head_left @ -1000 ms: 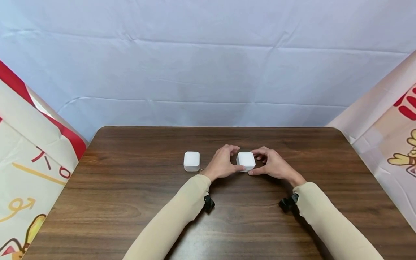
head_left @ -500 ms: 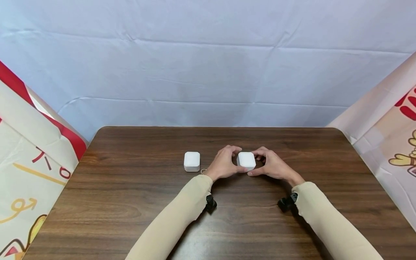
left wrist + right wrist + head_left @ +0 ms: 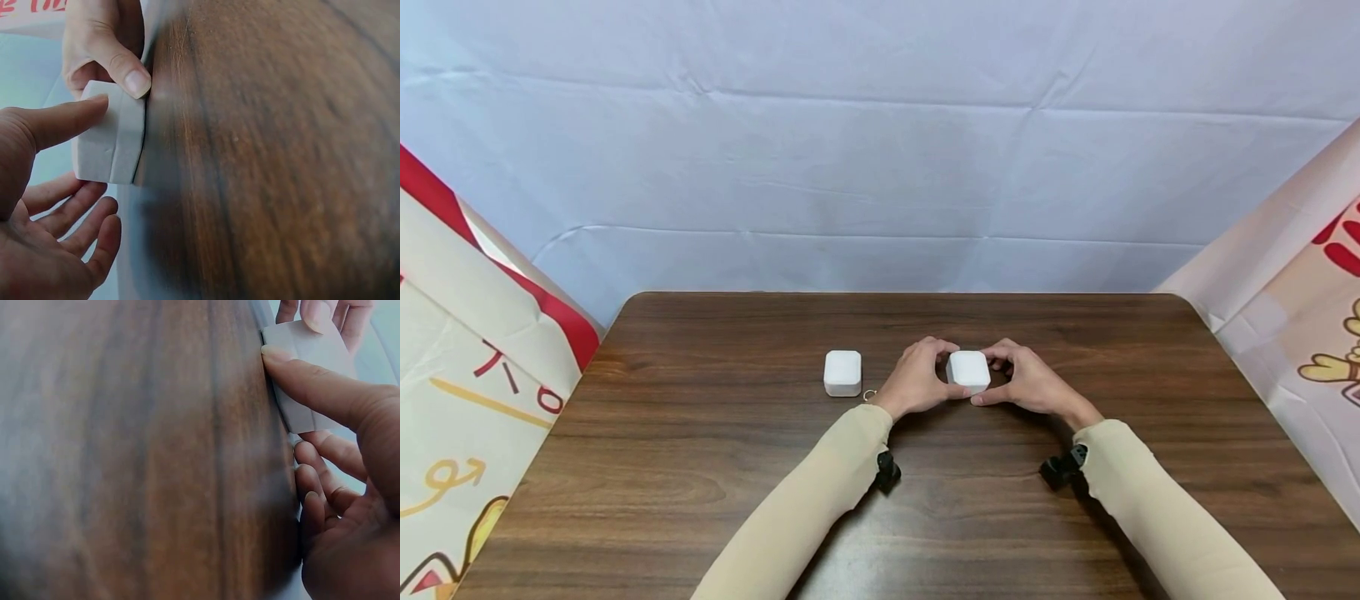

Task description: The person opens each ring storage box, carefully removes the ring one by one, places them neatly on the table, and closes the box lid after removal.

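Note:
A small white box (image 3: 968, 370) with rounded corners stands on the wooden table between my two hands. My left hand (image 3: 917, 377) grips its left side, thumb (image 3: 75, 119) across the upper part of the near face and fingers behind. From the right, my right hand (image 3: 1033, 379) holds it too, with the thumb (image 3: 312, 381) low on the near face, by the tabletop. A seam runs around the box between the two thumbs, and it looks closed along that line. Its far side is hidden in the head view.
A second, similar white box (image 3: 842, 373) stands to the left on the table (image 3: 700, 467). A small thin ring-shaped item (image 3: 869, 395) lies between it and my left wrist, partly covered. Behind the table's back edge hangs a pale cloth (image 3: 880, 167).
My left hand has shifted very slightly to the right, showing more of the small ring-shaped item. Both hands stay on the box, which barely moves.

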{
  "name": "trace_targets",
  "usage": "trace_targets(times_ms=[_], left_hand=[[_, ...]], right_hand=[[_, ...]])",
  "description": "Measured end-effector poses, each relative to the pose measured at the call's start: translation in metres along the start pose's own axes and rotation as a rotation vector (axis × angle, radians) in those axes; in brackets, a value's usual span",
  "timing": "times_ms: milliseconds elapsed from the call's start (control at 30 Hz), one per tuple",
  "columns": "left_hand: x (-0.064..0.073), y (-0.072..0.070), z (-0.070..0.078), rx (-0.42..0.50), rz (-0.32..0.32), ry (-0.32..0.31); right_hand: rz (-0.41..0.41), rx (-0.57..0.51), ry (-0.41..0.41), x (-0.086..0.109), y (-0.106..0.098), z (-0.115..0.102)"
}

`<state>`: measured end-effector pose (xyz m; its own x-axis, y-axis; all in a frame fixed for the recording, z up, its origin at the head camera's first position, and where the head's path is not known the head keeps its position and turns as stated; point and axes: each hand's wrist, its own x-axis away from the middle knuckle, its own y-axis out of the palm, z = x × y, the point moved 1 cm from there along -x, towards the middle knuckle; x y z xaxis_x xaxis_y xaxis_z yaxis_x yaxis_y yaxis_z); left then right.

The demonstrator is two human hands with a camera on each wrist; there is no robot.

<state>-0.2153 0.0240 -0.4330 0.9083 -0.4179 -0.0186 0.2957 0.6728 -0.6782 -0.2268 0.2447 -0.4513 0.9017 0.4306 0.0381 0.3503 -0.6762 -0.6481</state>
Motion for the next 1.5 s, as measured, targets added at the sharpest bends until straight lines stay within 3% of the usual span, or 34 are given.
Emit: trace_targets(times_ms=[700, 1267, 1500], left_hand=[[-0.004, -0.001, 0.005, -0.03, -0.027, -0.012], [-0.007, -0.004, 0.001, 0.085, -0.046, -0.03], [-0.011, -0.007, 0.0, 0.198, -0.063, -0.047]], right_hand=[[0.005, 0.004, -0.02, 0.0, 0.001, -0.002], [0.009, 0.016, -0.022, 0.0, 0.002, -0.002], [0.006, 0.025, -0.041, 0.0, 0.001, -0.002]])
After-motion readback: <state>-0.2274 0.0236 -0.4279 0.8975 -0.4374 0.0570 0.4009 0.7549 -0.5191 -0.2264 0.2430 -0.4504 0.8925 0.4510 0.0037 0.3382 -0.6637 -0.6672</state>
